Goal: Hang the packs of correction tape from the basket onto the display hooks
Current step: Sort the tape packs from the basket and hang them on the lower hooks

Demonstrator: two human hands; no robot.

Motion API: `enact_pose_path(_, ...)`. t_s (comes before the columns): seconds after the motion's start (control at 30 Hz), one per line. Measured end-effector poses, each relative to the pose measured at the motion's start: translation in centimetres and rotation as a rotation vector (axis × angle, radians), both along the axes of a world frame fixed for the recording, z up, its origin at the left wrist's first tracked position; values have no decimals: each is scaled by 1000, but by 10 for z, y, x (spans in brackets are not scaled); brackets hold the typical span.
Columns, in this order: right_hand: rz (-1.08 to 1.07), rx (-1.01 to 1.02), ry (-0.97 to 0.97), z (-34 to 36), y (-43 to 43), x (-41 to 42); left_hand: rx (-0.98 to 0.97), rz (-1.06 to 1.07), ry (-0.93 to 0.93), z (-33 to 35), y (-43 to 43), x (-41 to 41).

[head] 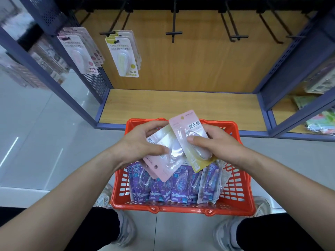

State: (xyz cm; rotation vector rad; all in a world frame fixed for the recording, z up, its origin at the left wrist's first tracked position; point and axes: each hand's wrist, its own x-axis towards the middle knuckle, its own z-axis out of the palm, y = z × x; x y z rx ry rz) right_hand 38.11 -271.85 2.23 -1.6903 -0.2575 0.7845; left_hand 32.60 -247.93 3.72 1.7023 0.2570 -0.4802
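**A:** Entry one, the left grip (137, 144)?
**B:** We log it at centre frame, above the basket. It is clasped round a pink-to-yellow pack (164, 160), thumb on the clear blister and fingers curled over the far edge. The pack is turned round, so its hang hole points to the lower edge of the frame.

**A:** Entry two, the right grip (215, 147)?
**B:** We log it just right of the first. It is pinching a second pack (188, 130) of the same pattern, thumb pressed on the blister. This pack's hang hole points to the top of the frame, and the two packs overlap at centre.

**A:** Stock not in hand?
**B:** The red basket (181, 209) is on the floor at lower centre, between two shoes. Purple packs (163, 191) stand in a row inside it.

**A:** The display?
**B:** At upper left, pink packs (79, 53) hang on one hook. Yellow packs (125, 57) hang on the next hook to the right. At top centre we note a bare hook (173, 33), with more bare hooks towards upper right. A wooden shelf (181, 105) lies below them.
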Motion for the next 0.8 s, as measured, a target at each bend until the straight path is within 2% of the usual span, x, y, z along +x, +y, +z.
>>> enact_pose_path(0.13,-49,-14,-41,7,-1,2,2,-100,-18,-4,-12,-6)
enact_pose_path(0.33,23,71,28,5,1,-4,-8,-103,-8,-1,-14,-5)
enact_pose_path(0.4,7,51,19,3,1,-3,12,-49,6,-3,-15,-5)
enact_pose_path(0.63,-36,21,43,-11,4,-12,44,333,-6,-6,-16,0)
enact_pose_path(0.8,-91,18,69,-16,9,-17,89,410,-71,-4,-21,-2)
